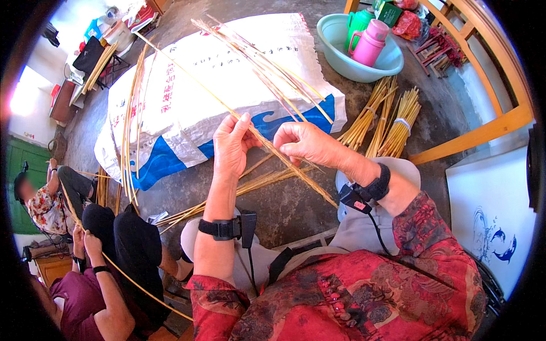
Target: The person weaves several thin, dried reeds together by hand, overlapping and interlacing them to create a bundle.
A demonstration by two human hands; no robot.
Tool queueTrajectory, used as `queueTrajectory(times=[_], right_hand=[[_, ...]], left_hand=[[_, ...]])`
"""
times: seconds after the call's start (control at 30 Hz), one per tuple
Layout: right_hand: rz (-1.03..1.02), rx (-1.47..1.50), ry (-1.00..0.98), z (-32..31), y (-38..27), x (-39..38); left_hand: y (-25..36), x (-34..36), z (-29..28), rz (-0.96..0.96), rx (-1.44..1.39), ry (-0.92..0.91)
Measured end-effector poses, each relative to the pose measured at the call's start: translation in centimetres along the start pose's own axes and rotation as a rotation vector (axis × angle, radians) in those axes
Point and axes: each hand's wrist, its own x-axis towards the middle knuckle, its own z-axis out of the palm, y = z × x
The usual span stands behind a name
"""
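Concrete floor [438, 119] with a big white-and-blue sheet [193, 126] spread out, loose stalks [259, 57] on top and tied bundles [405, 113] off to the right. One long straw stalk [268, 145] slants over the sheet toward the lap, left hand [232, 145] pinching it thumb to fingers. Right hand [310, 145] is curled nearly closed right by it, can't tell if it's actually gripping

Probably a home workshop: straw bundles [400, 128], thermoses [368, 48]

stalks [236, 43] on sack [278, 28] | basin [364, 74] right of sack | flasks [371, 44] in basin | bundles [400, 124] before basin
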Motion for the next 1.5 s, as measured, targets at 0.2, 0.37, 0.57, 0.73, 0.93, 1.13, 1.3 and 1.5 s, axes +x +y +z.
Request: queueTrajectory(times=[0.2, 0.37, 0.57, 0.73, 0.93, 1.13, 1.3, 1.5], right_hand=[[-0.016, -0.061, 0.058, 0.2, 0.0, -0.2], [0.009, -0.069, 0.076, 0.4, 0.2, 0.0], [-0.055, -0.259, 0.128, 0.1, 0.3, 0.2], [-0.068, -0.303, 0.023, -0.4, 0.3, 0.1], [-0.044, -0.454, -0.015, -0.4, -0.3, 0.1], [-0.05, -0.414, 0.047, -0.6, -0.1, 0.0], [0.036, -0.089, 0.004, -0.7, 0.4, 0.2], [0.067, 0.105, -0.065, -0.8, 0.3, -0.2]], left_hand=[[-0.1, 0.0, 0.4, 0.036, 0.021, 0.045], [-0.3, 0.1, 0.6, 0.059, 0.021, 0.064], [-0.3, 0.0, 1.0, 0.066, 0.014, 0.079], [0.0, -0.2, 1.3, 0.077, 0.172, 0.081], [-0.1, -0.3, 1.2, 0.081, 0.179, 0.066], [0.4, -0.6, 1.7, 0.045, 0.197, 0.07], [0.3, -0.5, 1.3, 0.045, 0.146, 0.071], [0.1, -0.4, 1.1, 0.031, 0.11, 0.127]])
